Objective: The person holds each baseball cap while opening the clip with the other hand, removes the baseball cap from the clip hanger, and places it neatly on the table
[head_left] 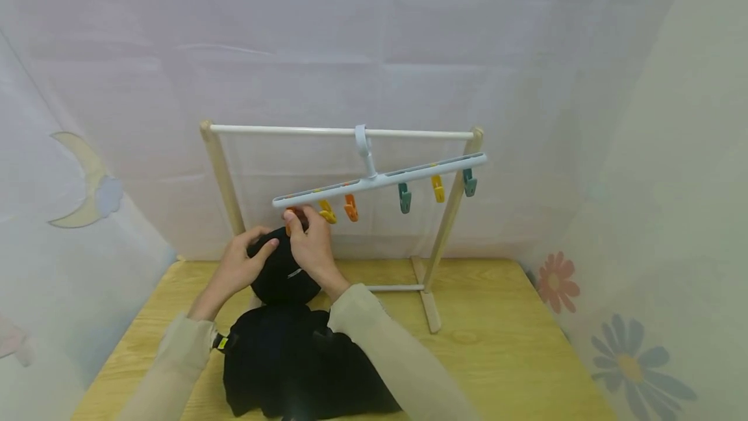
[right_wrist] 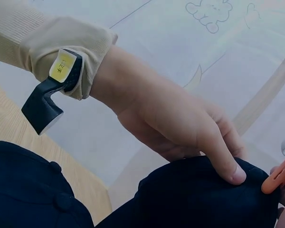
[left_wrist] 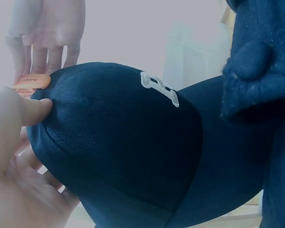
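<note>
My left hand [head_left: 241, 264] grips a black cap [head_left: 283, 275] at the left end of the hanger, its thumb on the crown. A white embroidered mark [left_wrist: 160, 89] shows on the cap's front. My right hand [head_left: 315, 245] pinches an orange clip [left_wrist: 32, 82] right at the cap's edge. That clip hangs from a pale blue clip hanger [head_left: 380, 180], which tilts down toward my hands. In the right wrist view the left hand's thumb [right_wrist: 235, 175] lies on the cap close to the orange clip [right_wrist: 279, 177].
A wooden rack with a white rail [head_left: 280, 130] holds the hanger by its hook. Yellow [head_left: 438, 188], orange and green clips [head_left: 405, 198] hang along the bar. Black cloth [head_left: 292, 362] with round buttons [right_wrist: 62, 203] lies on the wooden table [head_left: 497, 343] below my hands.
</note>
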Demonstrator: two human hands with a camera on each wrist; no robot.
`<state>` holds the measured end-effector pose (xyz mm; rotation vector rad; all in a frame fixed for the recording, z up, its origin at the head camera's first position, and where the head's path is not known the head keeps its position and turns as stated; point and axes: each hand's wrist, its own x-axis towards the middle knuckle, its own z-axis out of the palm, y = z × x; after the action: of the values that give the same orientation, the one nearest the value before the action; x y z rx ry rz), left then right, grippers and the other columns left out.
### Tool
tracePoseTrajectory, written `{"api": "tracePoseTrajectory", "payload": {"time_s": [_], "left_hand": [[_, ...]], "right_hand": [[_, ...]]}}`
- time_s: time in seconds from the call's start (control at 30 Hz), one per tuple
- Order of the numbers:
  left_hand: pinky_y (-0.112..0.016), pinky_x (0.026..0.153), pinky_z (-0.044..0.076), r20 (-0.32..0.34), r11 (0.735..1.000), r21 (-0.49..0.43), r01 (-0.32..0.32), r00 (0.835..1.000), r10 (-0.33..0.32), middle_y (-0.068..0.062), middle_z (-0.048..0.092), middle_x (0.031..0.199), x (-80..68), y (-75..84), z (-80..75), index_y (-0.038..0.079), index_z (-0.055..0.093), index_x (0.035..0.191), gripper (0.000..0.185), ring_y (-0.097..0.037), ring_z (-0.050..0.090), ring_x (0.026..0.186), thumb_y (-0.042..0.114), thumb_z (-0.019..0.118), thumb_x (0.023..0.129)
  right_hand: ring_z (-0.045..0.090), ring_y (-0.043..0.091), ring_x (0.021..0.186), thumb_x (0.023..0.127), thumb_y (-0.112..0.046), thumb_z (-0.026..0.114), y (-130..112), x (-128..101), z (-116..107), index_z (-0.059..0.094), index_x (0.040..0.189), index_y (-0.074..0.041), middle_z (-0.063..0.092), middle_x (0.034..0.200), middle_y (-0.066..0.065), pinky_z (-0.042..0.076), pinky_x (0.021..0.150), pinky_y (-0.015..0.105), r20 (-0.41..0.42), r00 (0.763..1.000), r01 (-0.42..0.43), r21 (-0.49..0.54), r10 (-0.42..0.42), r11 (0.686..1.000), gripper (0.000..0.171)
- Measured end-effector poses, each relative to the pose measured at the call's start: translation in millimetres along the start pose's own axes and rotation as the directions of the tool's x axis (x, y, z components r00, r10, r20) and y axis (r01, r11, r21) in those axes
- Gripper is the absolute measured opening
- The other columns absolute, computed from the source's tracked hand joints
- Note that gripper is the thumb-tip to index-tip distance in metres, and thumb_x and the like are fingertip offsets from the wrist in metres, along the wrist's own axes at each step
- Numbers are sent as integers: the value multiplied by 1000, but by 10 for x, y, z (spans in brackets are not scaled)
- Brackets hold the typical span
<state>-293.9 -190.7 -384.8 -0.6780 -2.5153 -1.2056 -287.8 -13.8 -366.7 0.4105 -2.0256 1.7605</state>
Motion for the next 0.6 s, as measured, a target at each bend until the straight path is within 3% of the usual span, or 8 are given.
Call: {"api": "tracePoseTrajectory", "payload": {"time_s": [0.37,0.6], "left_hand": [[-70,105,48,14,999,6,41,999,-41,-25,72,129,-89,-81,25,1,70,126,30,-49,64,126,24,65,109],[-70,107,47,6,999,-8,44,999,-44,-25,72,130,-68,-119,89,0,70,126,30,-50,64,127,24,65,108]], "right_hand": [[63,8,87,110,-19,61,20,0,75,73,121,-1,78,109,10,51,73,20,-28,998,-48,17,48,999,24],[67,12,92,110,-18,61,19,35,58,73,120,-2,78,109,11,55,78,21,-48,998,-30,39,32,999,23]]}}
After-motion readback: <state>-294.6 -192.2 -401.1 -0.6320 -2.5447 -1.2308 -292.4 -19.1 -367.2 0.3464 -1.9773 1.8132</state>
